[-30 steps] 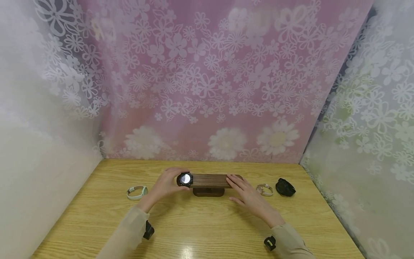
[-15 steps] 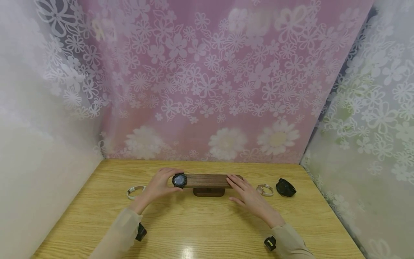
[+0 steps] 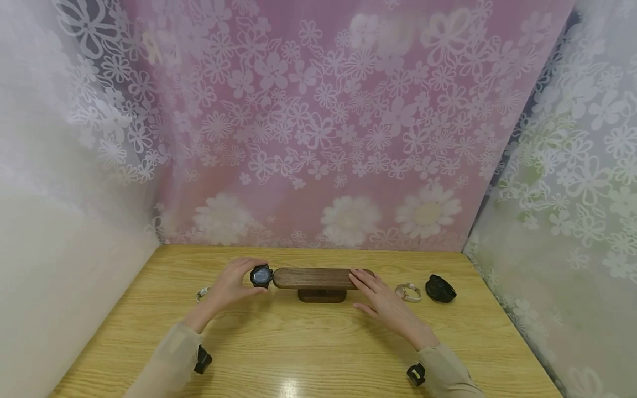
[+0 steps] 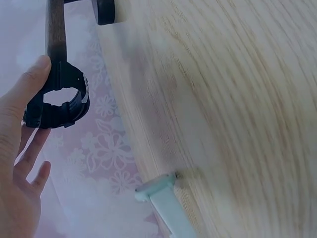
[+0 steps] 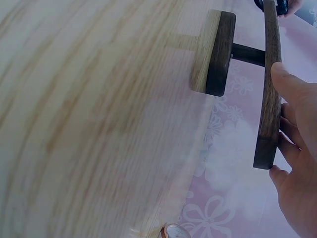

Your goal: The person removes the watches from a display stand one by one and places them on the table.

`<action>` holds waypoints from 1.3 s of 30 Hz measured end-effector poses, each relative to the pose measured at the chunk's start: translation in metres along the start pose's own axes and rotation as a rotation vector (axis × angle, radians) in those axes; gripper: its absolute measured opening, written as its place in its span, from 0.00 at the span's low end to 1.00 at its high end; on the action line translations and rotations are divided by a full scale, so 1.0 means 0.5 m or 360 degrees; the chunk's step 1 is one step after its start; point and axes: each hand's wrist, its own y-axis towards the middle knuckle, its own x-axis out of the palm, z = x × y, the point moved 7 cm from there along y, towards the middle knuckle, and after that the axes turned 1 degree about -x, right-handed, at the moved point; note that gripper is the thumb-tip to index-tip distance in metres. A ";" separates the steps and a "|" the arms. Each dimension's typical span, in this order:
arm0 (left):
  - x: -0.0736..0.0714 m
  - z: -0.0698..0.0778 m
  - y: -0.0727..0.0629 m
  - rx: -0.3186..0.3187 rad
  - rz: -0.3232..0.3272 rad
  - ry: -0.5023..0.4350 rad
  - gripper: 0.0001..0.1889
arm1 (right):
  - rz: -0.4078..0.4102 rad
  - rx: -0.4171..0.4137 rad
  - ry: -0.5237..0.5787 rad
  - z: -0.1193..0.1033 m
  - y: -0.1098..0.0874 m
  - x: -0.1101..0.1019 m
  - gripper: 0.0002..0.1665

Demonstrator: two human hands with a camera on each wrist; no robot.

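My left hand (image 3: 229, 284) pinches a black digital watch (image 3: 261, 276) between thumb and fingers, at the left end of a dark wooden watch stand (image 3: 318, 278). In the left wrist view the watch's strap (image 4: 62, 116) forms a closed loop beside the bar's end; I cannot tell whether the two touch. The stand's bar lies level above its small base (image 3: 322, 296). My right hand (image 3: 385, 307) holds the bar's right end, fingers over its top. In the right wrist view the thumb (image 5: 282, 74) presses its near edge and the fingers lie behind it.
A mint-green watch (image 4: 168, 203) lies left of the stand, mostly hidden by my left hand in the head view. To the right are a white-strapped watch (image 3: 409, 293) and a black rounded object (image 3: 440, 288). A flowered curtain (image 3: 318, 138) hangs behind the wooden table (image 3: 298, 348).
My left hand has drawn the black watch leftward along the bar, from on top of its left part to the bar's end. The right hand and the stand have stayed in place.
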 end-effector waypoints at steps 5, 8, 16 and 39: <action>-0.021 -0.014 -0.011 -0.0035 0.0031 0.0034 0.36 | 0.0010 -0.0001 0.0000 0.002 -0.001 0.003 0.45; -0.036 -0.021 -0.017 -0.0032 0.0066 0.0068 0.36 | 0.0021 -0.0006 -0.0008 0.003 -0.002 0.004 0.45; -0.080 -0.043 -0.035 -0.0087 0.0107 0.0153 0.36 | 0.0016 -0.0012 -0.0023 0.005 -0.001 0.007 0.45; -0.218 -0.125 -0.116 -0.0029 0.0278 0.0387 0.37 | -0.0024 0.0040 -0.0004 0.006 0.000 0.010 0.44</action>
